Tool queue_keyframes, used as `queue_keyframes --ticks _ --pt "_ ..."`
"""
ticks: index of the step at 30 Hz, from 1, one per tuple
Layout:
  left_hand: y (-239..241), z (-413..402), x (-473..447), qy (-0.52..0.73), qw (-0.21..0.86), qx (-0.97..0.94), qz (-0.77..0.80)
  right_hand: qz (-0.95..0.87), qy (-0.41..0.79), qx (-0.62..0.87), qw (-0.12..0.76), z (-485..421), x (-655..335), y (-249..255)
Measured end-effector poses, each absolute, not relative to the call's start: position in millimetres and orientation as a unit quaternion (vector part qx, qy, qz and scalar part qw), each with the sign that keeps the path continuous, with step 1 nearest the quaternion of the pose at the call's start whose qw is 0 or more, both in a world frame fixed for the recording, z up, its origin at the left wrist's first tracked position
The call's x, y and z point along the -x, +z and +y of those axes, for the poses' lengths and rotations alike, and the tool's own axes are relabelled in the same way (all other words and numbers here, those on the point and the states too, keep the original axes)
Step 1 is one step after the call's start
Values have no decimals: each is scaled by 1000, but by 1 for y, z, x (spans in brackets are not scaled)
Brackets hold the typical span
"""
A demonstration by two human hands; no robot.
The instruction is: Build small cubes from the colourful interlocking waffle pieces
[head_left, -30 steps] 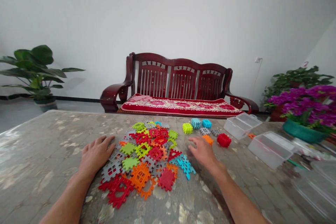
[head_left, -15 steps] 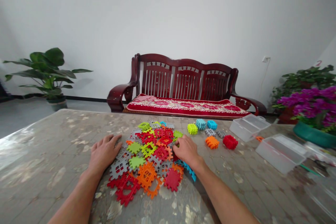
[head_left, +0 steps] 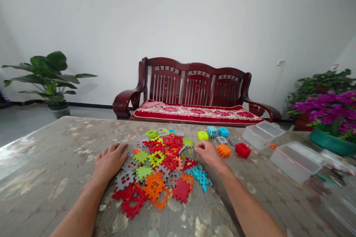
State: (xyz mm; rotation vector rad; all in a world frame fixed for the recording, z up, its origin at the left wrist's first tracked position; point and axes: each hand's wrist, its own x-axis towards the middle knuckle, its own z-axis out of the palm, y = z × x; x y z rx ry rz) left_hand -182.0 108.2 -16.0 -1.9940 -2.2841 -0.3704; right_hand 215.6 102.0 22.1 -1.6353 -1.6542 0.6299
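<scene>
A pile of toothed interlocking plastic tiles (head_left: 156, 158) in red, orange, green, grey and blue lies in the middle of the table. My left hand (head_left: 111, 158) rests flat at the left edge of the pile, fingers spread and holding nothing. Just off the pile's right side, my right hand (head_left: 208, 153) is closed in a pinch on a grey tile (head_left: 190, 152), which is blurred and partly see-through with openings. Below that hand, blue tiles (head_left: 200, 176) lie at the pile's right edge.
Sorted stacks stand to the right: lime green (head_left: 203, 135), blue (head_left: 212, 132), grey (head_left: 221, 140), orange (head_left: 224, 150) and red (head_left: 243, 150). Clear plastic boxes (head_left: 294, 161) are farther right, near a teal flower pot (head_left: 332, 142). A wooden bench (head_left: 194, 81) stands behind the table.
My right hand has pulled away from the pile to the right with the grey tile, uncovering red and blue tiles there. My left hand stays in place.
</scene>
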Motion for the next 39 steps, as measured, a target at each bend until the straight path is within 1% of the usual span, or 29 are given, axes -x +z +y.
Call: queue_keyframes --ticks 3,6,11,19,21,24,29,32,36,39 --pt "-16 109 182 -122 36 649 -750 -643 192 615 414 97 -245 13" --pt "-14 109 182 -121 31 649 -750 -652 128 624 411 85 -270 5" --pt "-15 109 183 -129 32 655 -744 -652 35 690 313 67 -279 -1" --pt "-20 111 188 -144 44 664 -732 -645 -13 754 125 60 -243 22" --pt "-20 111 188 -139 41 664 -733 -642 -19 760 94 62 -240 26" --pt "-19 111 187 -131 38 662 -737 -643 -31 762 68 65 -240 27" --pt "-21 113 187 -124 40 659 -741 -658 -32 748 77 65 -244 20" --pt "-22 114 188 -114 40 657 -744 -651 -17 750 117 64 -252 20" --pt "-23 115 189 -107 37 657 -746 -608 -8 769 199 73 -281 36" --pt "-24 115 190 -112 37 660 -742 -563 -13 799 210 90 -310 52"
